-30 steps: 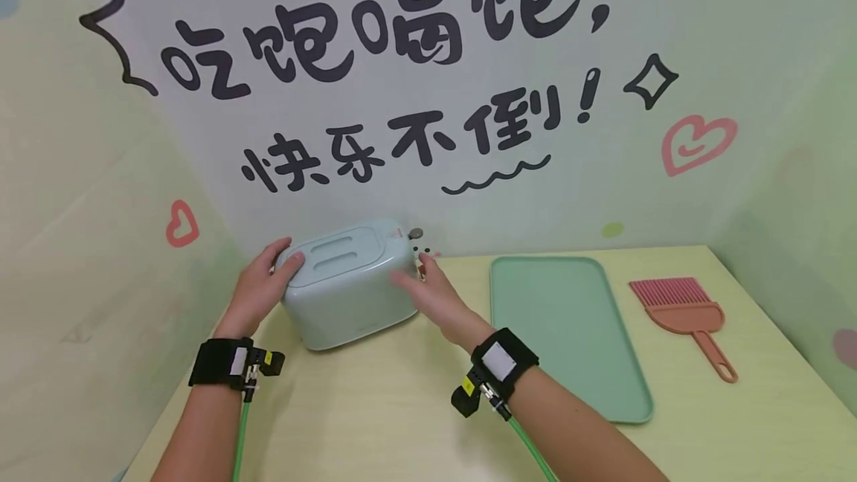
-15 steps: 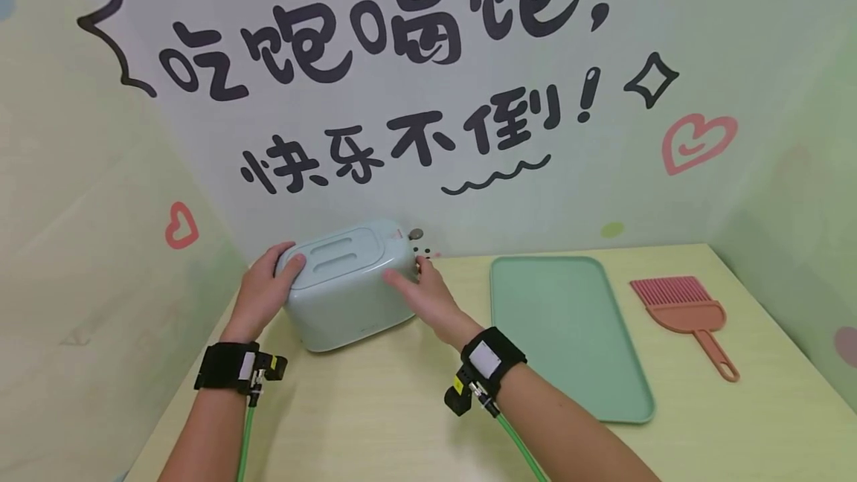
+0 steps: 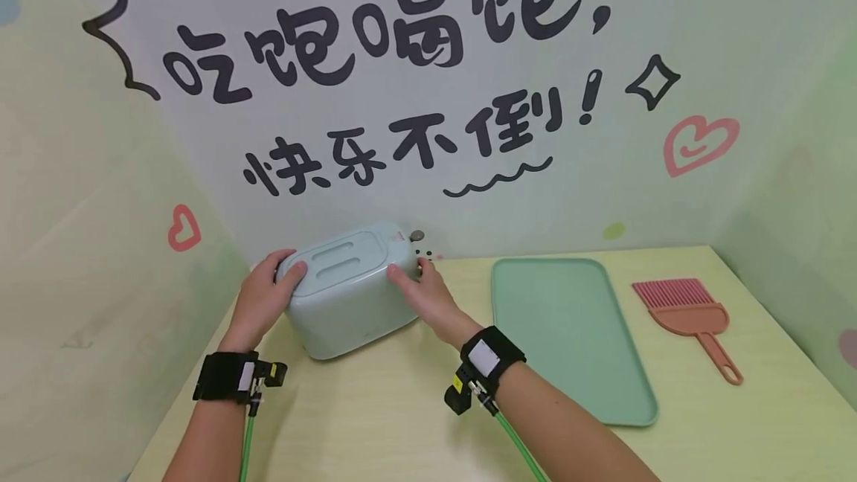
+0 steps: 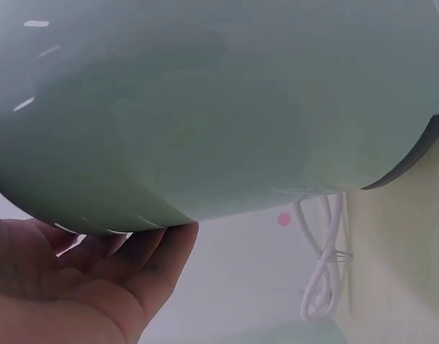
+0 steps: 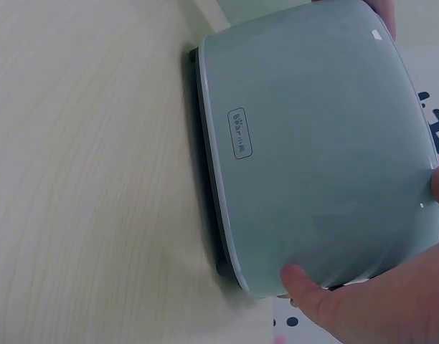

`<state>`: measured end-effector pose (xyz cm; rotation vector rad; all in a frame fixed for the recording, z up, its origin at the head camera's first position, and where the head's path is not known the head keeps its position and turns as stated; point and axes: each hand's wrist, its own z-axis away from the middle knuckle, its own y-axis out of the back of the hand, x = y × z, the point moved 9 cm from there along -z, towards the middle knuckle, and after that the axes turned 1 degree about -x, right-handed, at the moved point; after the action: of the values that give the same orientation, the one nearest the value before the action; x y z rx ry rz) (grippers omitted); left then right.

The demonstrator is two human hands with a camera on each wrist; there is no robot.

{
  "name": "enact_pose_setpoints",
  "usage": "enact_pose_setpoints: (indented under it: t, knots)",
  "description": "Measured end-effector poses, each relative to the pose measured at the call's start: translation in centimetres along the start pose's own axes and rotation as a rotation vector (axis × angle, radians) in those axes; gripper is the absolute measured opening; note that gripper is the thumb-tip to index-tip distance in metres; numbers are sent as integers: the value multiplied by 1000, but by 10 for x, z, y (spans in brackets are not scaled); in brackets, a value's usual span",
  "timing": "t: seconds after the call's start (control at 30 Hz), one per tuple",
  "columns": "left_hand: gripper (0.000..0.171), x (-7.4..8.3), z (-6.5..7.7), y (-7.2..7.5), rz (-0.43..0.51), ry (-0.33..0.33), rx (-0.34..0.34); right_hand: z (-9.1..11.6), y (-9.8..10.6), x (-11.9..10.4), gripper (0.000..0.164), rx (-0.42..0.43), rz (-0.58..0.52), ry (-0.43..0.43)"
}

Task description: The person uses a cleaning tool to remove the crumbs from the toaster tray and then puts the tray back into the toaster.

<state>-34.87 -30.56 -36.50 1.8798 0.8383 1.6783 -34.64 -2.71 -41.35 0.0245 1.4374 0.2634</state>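
Note:
A pale blue-green two-slot toaster (image 3: 355,315) stands at an angle near the back wall. My left hand (image 3: 261,296) grips its left end, thumb over the top edge; the left wrist view shows the fingers (image 4: 169,258) bent against the far side of the toaster (image 4: 227,107). Around the right end goes my right hand (image 3: 435,300), with the thumb on the upper front edge and the other fingers partly hidden behind. In the right wrist view, the toaster's front (image 5: 313,143) bears a small brand label (image 5: 239,134), and dark feet show along its base.
To the right lies a green tray (image 3: 562,333), and beyond it a small orange brush-like sweeper (image 3: 689,318) with pink bristles. A bundled white cord (image 4: 323,265) hangs behind the toaster. Walls (image 3: 375,214) bound the table at the back and both sides.
My right hand has closed in on the toaster's right end, its thumb coming onto the upper front edge. The toaster has shifted slightly toward me, with my left hand staying on it.

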Motion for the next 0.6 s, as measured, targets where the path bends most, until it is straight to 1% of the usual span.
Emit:
enact_pose_setpoints:
  t: [0.17,0.4,0.5,0.6]
  knots:
    - [74,3,8,3,-27,-10,0,2,2,-1,88,-16,-23,11]
    - [64,10,25,10,-54,-48,4,4,7,-1,85,-23,-31,9]
    - [62,11,29,12,-76,-57,-6,5,7,-1,84,-26,-34,5]
    - [61,10,32,13,-79,-65,-21,5,6,0,84,-35,-45,3]
